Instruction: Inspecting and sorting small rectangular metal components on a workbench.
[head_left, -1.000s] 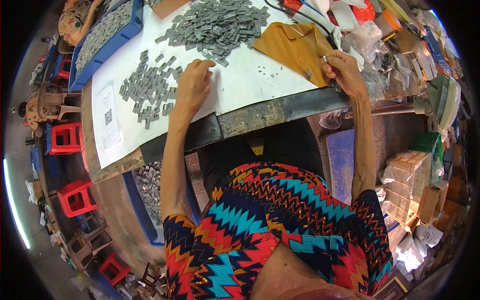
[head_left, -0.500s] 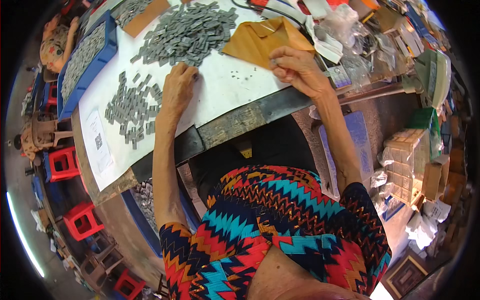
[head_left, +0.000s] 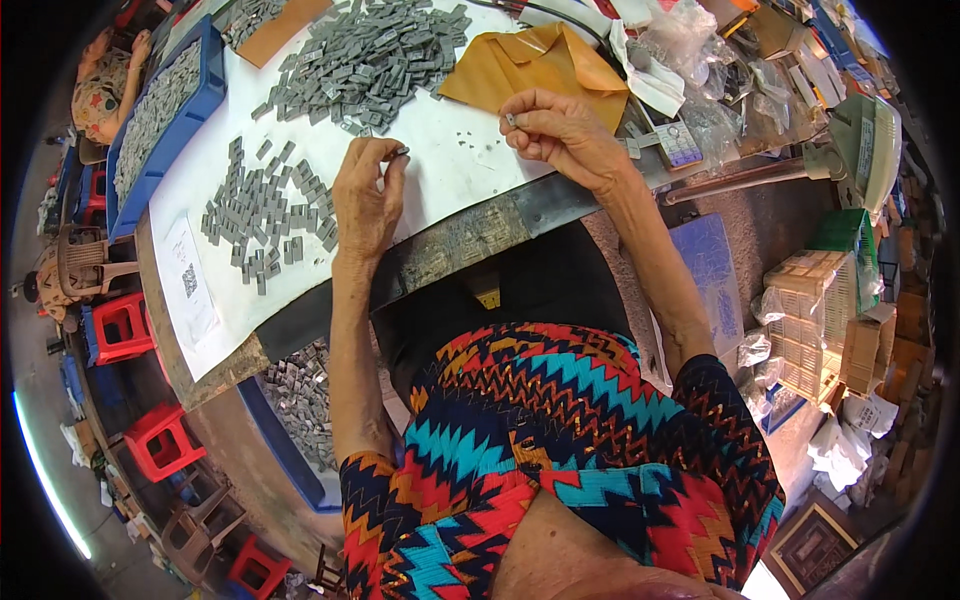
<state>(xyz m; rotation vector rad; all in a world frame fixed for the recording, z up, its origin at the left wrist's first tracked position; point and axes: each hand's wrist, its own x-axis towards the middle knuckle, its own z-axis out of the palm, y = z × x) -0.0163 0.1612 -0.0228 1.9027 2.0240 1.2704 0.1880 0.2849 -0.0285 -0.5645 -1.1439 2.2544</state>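
Pinched between thumb and fingertips of the left hand [head_left: 365, 195] is one small grey part [head_left: 402, 152], held at the very tips, just above the white tabletop [head_left: 455, 165]. Hand raised slightly; wrist over the dark table edge [head_left: 470, 235].

Right hand [head_left: 560, 135]: thumb and forefinger closed on a second small grey piece [head_left: 511, 119], which sticks out at the fingertips on the hand's left side. Remaining fingers curled. Hand sits above the near corner of a mustard-yellow envelope [head_left: 530, 70].

The two held pieces are apart, with bare white tabletop between the hands. A few tiny grey bits [head_left: 450, 140] lie scattered on that stretch.

Stock:
- large loose heap of grey rectangular parts [head_left: 365, 60] beyond the left hand, at the far side of the table;
- smaller spread of the same parts [head_left: 260, 215] to the left of the left hand, lying roughly flat, some in rows;
- blue tray [head_left: 165, 105] of grey parts at the table's left end;
- second blue bin [head_left: 295, 400] of parts below the table edge, beside the left forearm.

White paper sheet [head_left: 190, 285] lies at the near-left corner of the table. Calculator [head_left: 680, 145] just right of the right hand, among clear plastic bags [head_left: 685, 30].
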